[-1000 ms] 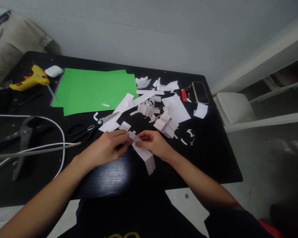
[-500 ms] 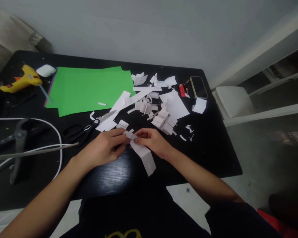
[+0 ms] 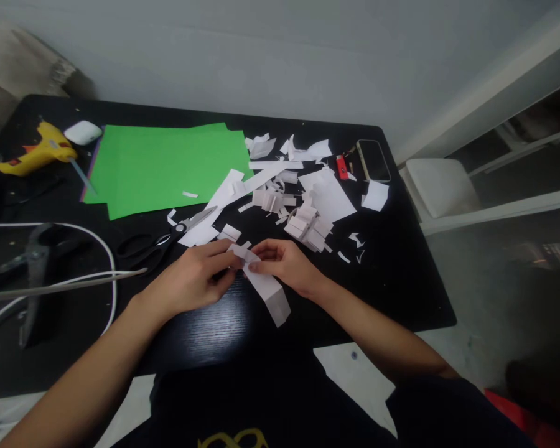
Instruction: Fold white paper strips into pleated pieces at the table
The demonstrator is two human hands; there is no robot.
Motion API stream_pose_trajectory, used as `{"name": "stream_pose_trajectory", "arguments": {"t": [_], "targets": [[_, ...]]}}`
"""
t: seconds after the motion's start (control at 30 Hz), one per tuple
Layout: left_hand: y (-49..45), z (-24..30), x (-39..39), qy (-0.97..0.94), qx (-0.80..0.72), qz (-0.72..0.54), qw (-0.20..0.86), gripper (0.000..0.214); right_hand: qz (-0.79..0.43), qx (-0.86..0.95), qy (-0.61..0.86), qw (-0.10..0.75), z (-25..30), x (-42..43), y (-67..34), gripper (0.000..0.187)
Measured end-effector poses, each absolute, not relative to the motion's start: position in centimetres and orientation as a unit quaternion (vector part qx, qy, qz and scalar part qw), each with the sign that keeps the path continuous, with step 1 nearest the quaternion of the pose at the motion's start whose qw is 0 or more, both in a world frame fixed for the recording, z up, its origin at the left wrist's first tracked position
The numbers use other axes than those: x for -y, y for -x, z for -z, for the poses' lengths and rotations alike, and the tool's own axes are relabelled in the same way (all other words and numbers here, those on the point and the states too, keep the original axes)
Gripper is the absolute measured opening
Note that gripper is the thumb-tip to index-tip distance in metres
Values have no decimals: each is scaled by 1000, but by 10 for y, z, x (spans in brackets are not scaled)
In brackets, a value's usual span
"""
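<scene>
A folded strip of white paper is held between both hands above the near part of the black table. My left hand is closed, its fingertips pinching the strip's upper left end. From the other side, my right hand grips the same strip, thumb on top and fingers curled beneath. The strip's lower end bends downward and hangs free toward me. Just beyond the hands lie a small folded paper piece and black-handled scissors, blades on a long white paper strip.
Green sheets lie at the back left, near a yellow glue gun. Paper scraps and folded stacks cover the middle. A red lighter and phone sit back right. White cable loops at left.
The strip has shifted slightly, its hanging end a little higher and more bent. Both hands keep their hold in nearly the same place.
</scene>
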State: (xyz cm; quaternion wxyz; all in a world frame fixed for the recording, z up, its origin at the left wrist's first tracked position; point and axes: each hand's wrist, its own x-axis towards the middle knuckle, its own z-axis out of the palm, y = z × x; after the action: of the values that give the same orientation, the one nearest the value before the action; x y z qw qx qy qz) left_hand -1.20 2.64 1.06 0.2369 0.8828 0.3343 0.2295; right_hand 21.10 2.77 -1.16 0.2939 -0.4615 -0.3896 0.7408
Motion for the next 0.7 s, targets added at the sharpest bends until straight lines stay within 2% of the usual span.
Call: {"name": "stream_pose_trajectory", "arguments": {"t": [0.27,0.5,0.6,0.7], "targets": [[18,-20,-26,-866,-355,-238,259,14,-735,426,427,311,11,-26,-213,44],[17,-16,-30,-824,-398,-313,255,32,-729,450,382,347,2,-22,-213,54],[14,-12,-31,-793,-428,-358,246,37,-718,453,370,377,3,-21,-212,53],[13,-12,-29,-811,-411,-365,199,28,-699,462,371,401,4,-23,-212,43]]}}
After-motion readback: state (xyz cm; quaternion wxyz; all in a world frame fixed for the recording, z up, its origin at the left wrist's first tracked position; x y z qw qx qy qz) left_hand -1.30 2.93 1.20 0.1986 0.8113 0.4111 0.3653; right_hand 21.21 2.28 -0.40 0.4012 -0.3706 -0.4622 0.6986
